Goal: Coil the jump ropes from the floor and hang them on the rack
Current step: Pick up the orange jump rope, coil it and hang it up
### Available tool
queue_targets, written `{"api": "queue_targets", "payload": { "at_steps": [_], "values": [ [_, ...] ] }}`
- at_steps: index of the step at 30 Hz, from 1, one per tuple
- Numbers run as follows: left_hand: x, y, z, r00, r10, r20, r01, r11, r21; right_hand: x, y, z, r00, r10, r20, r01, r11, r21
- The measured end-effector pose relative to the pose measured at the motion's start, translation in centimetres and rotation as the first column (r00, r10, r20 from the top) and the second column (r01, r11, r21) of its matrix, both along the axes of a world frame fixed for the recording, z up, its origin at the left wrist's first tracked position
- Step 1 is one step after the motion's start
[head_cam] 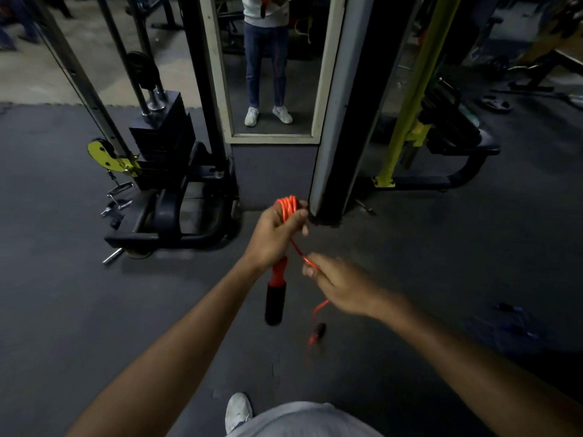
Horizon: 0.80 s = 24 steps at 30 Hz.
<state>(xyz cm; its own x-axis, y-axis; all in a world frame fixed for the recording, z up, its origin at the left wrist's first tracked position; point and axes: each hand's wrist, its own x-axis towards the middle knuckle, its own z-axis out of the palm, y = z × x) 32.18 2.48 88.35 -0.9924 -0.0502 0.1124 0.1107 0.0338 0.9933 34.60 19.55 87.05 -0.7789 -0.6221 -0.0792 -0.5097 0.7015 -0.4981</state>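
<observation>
My left hand (275,232) grips an orange jump rope, with several coils (287,205) bunched above the fist. One handle (275,296), orange with a black foam grip, hangs down below that hand. A strand (299,251) runs from the coils to my right hand (339,283), which pinches it between thumb and fingers. Below my right hand the loose end dangles with the second handle (318,332), blurred, just above the floor. A dark blue jump rope (517,320) lies on the floor at the right.
A cable machine with a weight stack (164,137) stands at the left. A framed mirror (271,74) straight ahead reflects a person's legs. A black pillar (344,121) rises beside my left hand. A yellow-framed machine (416,121) sits at the right. The floor is grey rubber mat.
</observation>
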Motion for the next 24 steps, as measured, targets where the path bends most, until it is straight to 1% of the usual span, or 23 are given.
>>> {"api": "queue_targets", "payload": {
  "at_steps": [2,3,4,5,7,8,9,10,11,12,13,14,15,16,17,18,19,20,21,22,24],
  "values": [
    [0.5,-0.7,-1.9,0.998,-0.056,0.017,0.058,0.975,-0.216,0.0,0.1,3.5,0.995,0.047,-0.092,-0.048,0.999,-0.007],
    [0.9,-0.9,-2.4,0.996,-0.084,0.022,0.087,0.959,-0.269,-0.4,0.0,5.1,0.989,0.055,-0.14,-0.061,0.998,-0.036],
    [1.4,-0.8,-2.6,0.993,-0.113,0.02,0.115,0.957,-0.265,-1.2,-0.1,6.5,0.981,0.044,-0.191,-0.058,0.996,-0.069],
    [1.9,-0.6,-2.4,0.99,-0.141,0.014,0.14,0.964,-0.227,-2.4,-0.1,7.6,0.971,0.02,-0.238,-0.045,0.994,-0.101],
    [2.7,0.1,-1.3,0.98,-0.196,0.016,0.197,0.975,-0.1,-5.4,-0.1,8.3,0.955,-0.042,-0.295,-0.002,0.989,-0.148],
    [2.9,0.4,-0.5,0.976,-0.216,0.012,0.217,0.975,-0.043,-6.7,-0.2,7.7,0.955,-0.065,-0.289,0.017,0.986,-0.166],
    [2.9,0.7,0.0,0.975,-0.222,0.009,0.222,0.975,-0.009,-7.8,-0.4,6.7,0.971,-0.081,-0.226,0.033,0.977,-0.209],
    [2.7,0.8,0.7,0.974,-0.226,0.0,0.226,0.974,0.009,-8.4,-0.6,5.2,0.993,-0.077,-0.085,0.05,0.956,-0.288],
    [2.3,0.8,1.3,0.973,-0.229,-0.013,0.23,0.973,0.021,-8.5,-0.9,3.5,0.993,-0.058,0.098,0.091,0.918,-0.385],
    [1.9,0.6,1.7,0.971,-0.237,-0.037,0.239,0.97,0.043,-8.0,-1.4,1.7,0.963,-0.04,0.265,0.158,0.884,-0.441],
    [1.5,0.4,1.9,0.97,-0.238,-0.053,0.242,0.967,0.079,-7.3,-1.8,-0.1,0.93,-0.074,0.361,0.235,0.873,-0.426],
    [1.2,0.2,1.9,0.973,-0.222,-0.056,0.228,0.964,0.138,-6.3,-2.0,-1.2,0.905,-0.127,0.406,0.284,0.892,-0.353],
    [1.0,0.1,1.9,0.979,-0.196,-0.053,0.203,0.958,0.203,-5.0,-2.1,-1.9,0.893,-0.164,0.42,0.293,0.92,-0.262],
    [0.9,-0.1,1.6,0.987,-0.157,-0.044,0.163,0.958,0.236,-3.5,-2.0,-2.2,0.903,-0.161,0.399,0.252,0.949,-0.188],
    [0.8,-0.2,1.3,0.992,-0.12,-0.031,0.124,0.963,0.24,-2.1,-1.6,-2.2,0.922,-0.108,0.371,0.165,0.978,-0.125],
    [0.7,-0.1,1.1,0.995,-0.093,-0.019,0.095,0.97,0.222,-0.7,-1.4,-1.8,0.946,-0.023,0.325,0.034,0.999,-0.028],
    [0.6,-0.1,0.9,0.997,-0.072,-0.007,0.072,0.976,0.207,0.6,-1.3,-1.1,0.956,0.07,0.284,-0.097,0.992,0.083],
    [0.6,0.0,0.8,0.999,-0.047,0.003,0.045,0.979,0.197,1.8,-1.3,-0.2,0.955,0.145,0.259,-0.191,0.968,0.164],
    [0.5,0.0,0.8,0.999,-0.033,0.004,0.032,0.985,0.171,2.9,-1.4,0.7,0.953,0.197,0.231,-0.24,0.955,0.175],
    [0.2,-0.2,0.6,1.0,-0.03,-0.009,0.03,0.995,0.096,3.6,-1.5,2.1,0.959,0.222,0.178,-0.25,0.956,0.156],
    [-0.1,-0.5,0.0,0.996,-0.086,-0.033,0.082,0.99,-0.113,3.3,-1.7,5.3,0.971,0.235,-0.029,-0.23,0.965,0.125]
  ]
}}
